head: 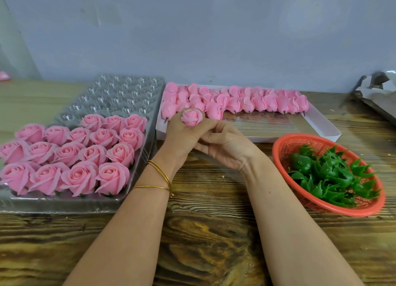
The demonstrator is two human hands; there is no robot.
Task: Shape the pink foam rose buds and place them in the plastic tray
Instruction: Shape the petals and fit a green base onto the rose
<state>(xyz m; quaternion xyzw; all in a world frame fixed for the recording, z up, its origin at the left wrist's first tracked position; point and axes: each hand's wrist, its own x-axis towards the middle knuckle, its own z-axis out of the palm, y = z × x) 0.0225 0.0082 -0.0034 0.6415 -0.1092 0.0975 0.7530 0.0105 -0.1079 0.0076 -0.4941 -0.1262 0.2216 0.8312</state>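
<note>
Rose bud: a pink foam rose bud (191,117) sits upright at the top of the left hand (182,136), raised above the wooden table (214,232), in front of the white box (321,122).
Left hand: its fingers curl round the bud's lower part, and the petals stand above the fingertips.
Right hand: the right hand (227,149) presses against the left from the side with its fingers curled. Whether they touch the bud's base is hidden.
Plastic tray: the clear plastic tray (64,204) lies to the left, with finished roses (81,178) in rows at its near end.
White box: unshaped buds (246,102) lie packed along its far side.
Basket: a red basket (285,144) to the right holds green calyxes (330,174).
Wrist: gold bangles (159,172) circle the left wrist.
</note>
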